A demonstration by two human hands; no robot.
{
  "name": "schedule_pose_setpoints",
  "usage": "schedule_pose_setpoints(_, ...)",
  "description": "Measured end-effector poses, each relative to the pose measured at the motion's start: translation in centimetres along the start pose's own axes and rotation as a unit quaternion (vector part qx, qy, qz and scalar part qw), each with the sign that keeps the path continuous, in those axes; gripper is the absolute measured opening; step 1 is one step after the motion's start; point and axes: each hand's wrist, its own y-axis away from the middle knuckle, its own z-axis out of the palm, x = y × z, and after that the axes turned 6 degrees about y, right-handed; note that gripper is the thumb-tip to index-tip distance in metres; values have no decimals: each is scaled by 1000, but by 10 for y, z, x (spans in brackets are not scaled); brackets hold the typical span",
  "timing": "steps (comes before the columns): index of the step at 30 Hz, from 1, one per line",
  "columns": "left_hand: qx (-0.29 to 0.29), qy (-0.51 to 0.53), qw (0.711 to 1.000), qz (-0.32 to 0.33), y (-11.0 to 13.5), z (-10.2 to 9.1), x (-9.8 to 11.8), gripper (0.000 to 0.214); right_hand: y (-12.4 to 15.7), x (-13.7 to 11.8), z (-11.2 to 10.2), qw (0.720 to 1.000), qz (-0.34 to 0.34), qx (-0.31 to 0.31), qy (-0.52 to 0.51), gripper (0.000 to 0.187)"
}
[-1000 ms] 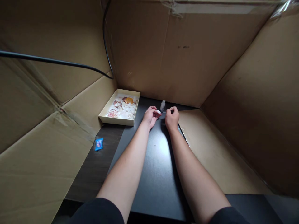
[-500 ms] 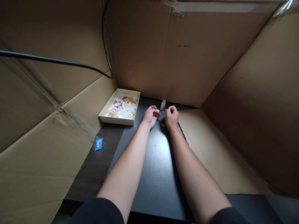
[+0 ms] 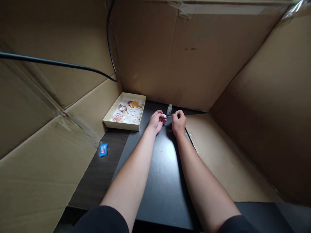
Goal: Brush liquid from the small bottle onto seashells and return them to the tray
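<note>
Through the head camera I see both forearms stretched forward over a dark panel [image 3: 157, 181], with the hands close together near its far end. My left hand [image 3: 156, 121] has its thumb and fingers curled, gripping a small white piece [image 3: 164, 116] at the fingertips, on the side facing the other hand. My right hand [image 3: 178, 123] is closed, the fingers pinched on a thin tool [image 3: 169, 116] that points left toward the piece. I cannot tell from here whether its tip touches the piece, as both are too small at this range.

Just beyond the gap between the hands, a small clear bottle [image 3: 169, 109] stands upright near the back wall [image 3: 189, 71]. To the left, well apart from the left hand, a shallow cream box [image 3: 122, 126] sits in the corner, holding what look like white shells [image 3: 132, 110] and an orange one [image 3: 134, 104]. Nearer to me, a blue packet [image 3: 103, 149], blurred into squares, lies by the left wall [image 3: 48, 155], on the brown strip of table [image 3: 97, 181]. A cardboard sheet [image 3: 225, 168] lies to the right of my right arm, and a black cable [image 3: 73, 66] loops across the upper left.
</note>
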Motion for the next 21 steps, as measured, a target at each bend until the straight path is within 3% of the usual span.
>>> schedule_pose_setpoints(5, 4, 4, 1000, 0, 1, 1, 1, 23, 0, 0, 0, 999, 15, 25, 16, 9)
schedule_pose_setpoints(10, 0, 6, 1000, 3, 2, 1, 1, 23, 0, 0, -1, 1000, 1, -10, -6, 9)
schedule_pose_setpoints(14, 1, 5, 1000, -1, 1, 1, 1, 22, 0, 1, -1, 1000, 21, 23, 6, 10)
schedule_pose_setpoints(18, -2, 7, 1000, 2, 1, 1, 1, 23, 0, 0, -1, 1000, 10, -8, -9, 9)
schedule_pose_setpoints(21, 0, 5, 1000, -1, 1, 1, 1, 23, 0, 0, -1, 1000, 22, 19, 10, 9)
